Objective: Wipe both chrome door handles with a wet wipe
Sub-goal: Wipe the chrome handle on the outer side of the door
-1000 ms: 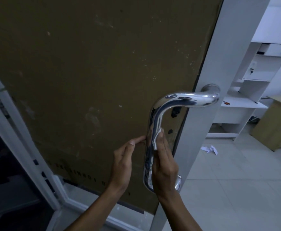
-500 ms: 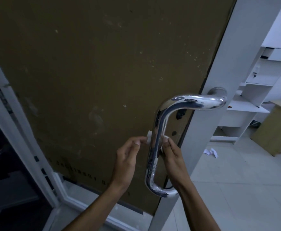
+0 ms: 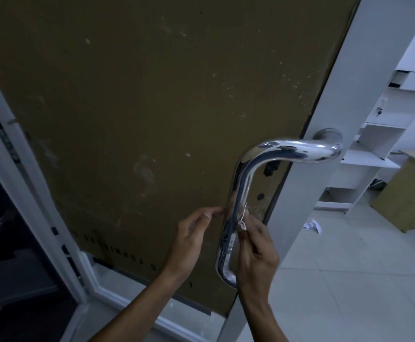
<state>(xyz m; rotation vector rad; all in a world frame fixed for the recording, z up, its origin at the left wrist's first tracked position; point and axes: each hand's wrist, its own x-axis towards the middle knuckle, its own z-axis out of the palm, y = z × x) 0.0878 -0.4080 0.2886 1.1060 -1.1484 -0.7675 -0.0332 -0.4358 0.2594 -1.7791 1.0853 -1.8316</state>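
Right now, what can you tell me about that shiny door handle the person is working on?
The door handle is a thick, mirror-bright chrome tube bent into a C shape. Its top arm runs sideways to a round mount on the pale door edge, and the long bar runs down in front of the brown door panel, curving back in at the bottom. The right hand pinches a small white wipe against the bar's lower half; the left hand has its fingertips at the bar's other side.

Both forearms reach up; left hand pinches with curled fingers, right hand likewise, facing it.
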